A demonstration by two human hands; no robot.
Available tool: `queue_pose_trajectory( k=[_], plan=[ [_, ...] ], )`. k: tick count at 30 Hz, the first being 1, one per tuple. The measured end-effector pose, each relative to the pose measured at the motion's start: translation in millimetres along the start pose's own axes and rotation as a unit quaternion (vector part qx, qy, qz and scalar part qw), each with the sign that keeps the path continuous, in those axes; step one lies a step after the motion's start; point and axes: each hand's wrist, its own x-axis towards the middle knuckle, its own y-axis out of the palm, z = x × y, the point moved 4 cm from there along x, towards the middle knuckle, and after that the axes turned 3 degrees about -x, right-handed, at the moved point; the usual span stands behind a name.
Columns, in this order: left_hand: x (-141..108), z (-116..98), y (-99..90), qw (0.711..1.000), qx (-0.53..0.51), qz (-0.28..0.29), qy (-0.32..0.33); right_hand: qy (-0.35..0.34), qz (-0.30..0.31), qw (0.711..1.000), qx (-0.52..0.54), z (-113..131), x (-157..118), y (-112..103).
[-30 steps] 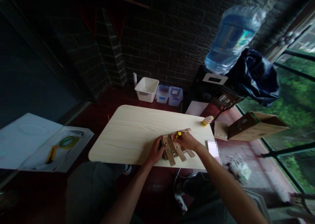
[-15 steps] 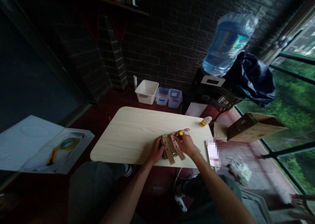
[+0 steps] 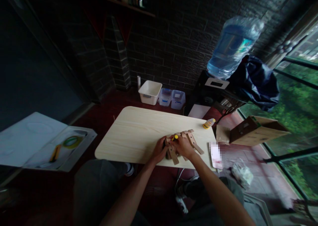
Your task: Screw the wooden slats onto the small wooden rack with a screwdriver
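Observation:
On the table [image 3: 129,133], near its front edge, lies a wooden slatted object [image 3: 173,155] with dark dots along its slats. My left hand [image 3: 159,150] is closed around its left end. In my right hand [image 3: 184,147] is a screwdriver [image 3: 176,137] with a yellow-ended handle, held over the left slats. The screwdriver's tip is hidden by my fingers and the wood. More slats [image 3: 195,142] show to the right of my right hand.
A small bottle with yellow parts [image 3: 209,123] stands at the table's back right corner, and a phone [image 3: 215,155] lies by the right edge. An open white case [image 3: 81,149] is at the left. Storage bins [image 3: 150,92] and a cardboard box [image 3: 257,131] sit beyond the table.
My right hand has moved left along the wooden object with the screwdriver, uncovering slats on the right. My left hand keeps its hold. The camera view has shifted slightly.

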Motion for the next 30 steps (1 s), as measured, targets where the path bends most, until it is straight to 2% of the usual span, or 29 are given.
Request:
queue_pose_trajectory(
  k=[4, 9, 15, 19, 24, 30],
  plan=[
    [0, 0, -1.4, 1.000, 0.018, 0.005, 0.008, 0.011, -0.008, 1.000, 0.023, -1, 0, 2],
    [0, 4, -0.8, 1.000, 0.011, 0.004, -0.004, -0.039, 0.023, 0.999, 0.022, 3, 4, 4],
    [0, 1, -0.5, 1.000, 0.021, 0.004, 0.000, -0.016, 0.044, 0.999, -0.025, -3, 10, 10],
    [-1, 0, -1.9, 1.000, 0.027, 0.005, 0.001, -0.018, 0.054, 0.998, -0.036, 7, 7, 7],
    [-3, 2, -1.8, 0.999, 0.034, -0.004, 0.006, -0.010, 0.026, 0.998, -0.054, 23, 0, 1],
    [-3, -2, 0.3, 0.999, 0.031, -0.006, 0.019, 0.034, -0.039, 0.997, -0.052, 23, -3, 8]
  ],
)
